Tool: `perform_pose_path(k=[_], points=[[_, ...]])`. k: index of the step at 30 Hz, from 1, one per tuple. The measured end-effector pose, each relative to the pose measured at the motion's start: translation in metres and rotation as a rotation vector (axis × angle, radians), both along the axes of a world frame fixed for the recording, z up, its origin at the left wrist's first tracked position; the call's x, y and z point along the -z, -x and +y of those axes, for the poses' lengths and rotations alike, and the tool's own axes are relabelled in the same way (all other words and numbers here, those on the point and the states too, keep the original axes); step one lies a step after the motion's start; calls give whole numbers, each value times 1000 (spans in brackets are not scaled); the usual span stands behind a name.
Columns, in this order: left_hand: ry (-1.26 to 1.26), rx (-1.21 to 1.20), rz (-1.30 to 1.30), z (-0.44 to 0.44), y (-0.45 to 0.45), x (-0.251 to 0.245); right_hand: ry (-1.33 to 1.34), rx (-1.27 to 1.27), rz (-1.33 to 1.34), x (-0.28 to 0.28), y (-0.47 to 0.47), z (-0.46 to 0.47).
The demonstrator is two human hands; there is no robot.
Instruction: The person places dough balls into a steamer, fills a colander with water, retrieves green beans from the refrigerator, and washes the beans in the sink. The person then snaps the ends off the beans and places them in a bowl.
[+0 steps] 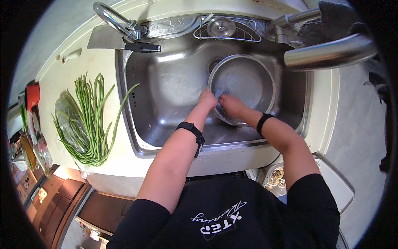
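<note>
A round metal basin rests in the right part of the stainless steel sink, partly over the drain. My left hand is closed on the basin's left rim. Inside the basin, near that same rim, is my right hand, its fingers bent down against the inner wall; whether they hold anything is not visible. Long green beans lie on the counter left of the sink, one reaching over the sink's edge. Beside them is a clear plastic bag with more greens in it.
A cleaver lies by the faucet, its black handle jutting over the sink. A wire rack holding a round strainer sits at the sink's back. A thick metal pipe crosses the upper right. An open bin stands below the counter.
</note>
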State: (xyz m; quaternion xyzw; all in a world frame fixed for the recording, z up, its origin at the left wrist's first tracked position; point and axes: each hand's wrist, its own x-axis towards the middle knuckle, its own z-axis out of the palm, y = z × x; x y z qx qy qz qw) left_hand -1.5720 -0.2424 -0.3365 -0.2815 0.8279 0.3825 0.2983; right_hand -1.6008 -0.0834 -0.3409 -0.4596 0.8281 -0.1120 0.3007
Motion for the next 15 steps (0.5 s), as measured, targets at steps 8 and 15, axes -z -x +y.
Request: perform_pose_path(k=[8,15], points=[[-4,188,-135,-4,-2,-1,-32,152,7,2,43,-41],[43,175,-79,-3,3,0,68,832,-21,1,66,-74]])
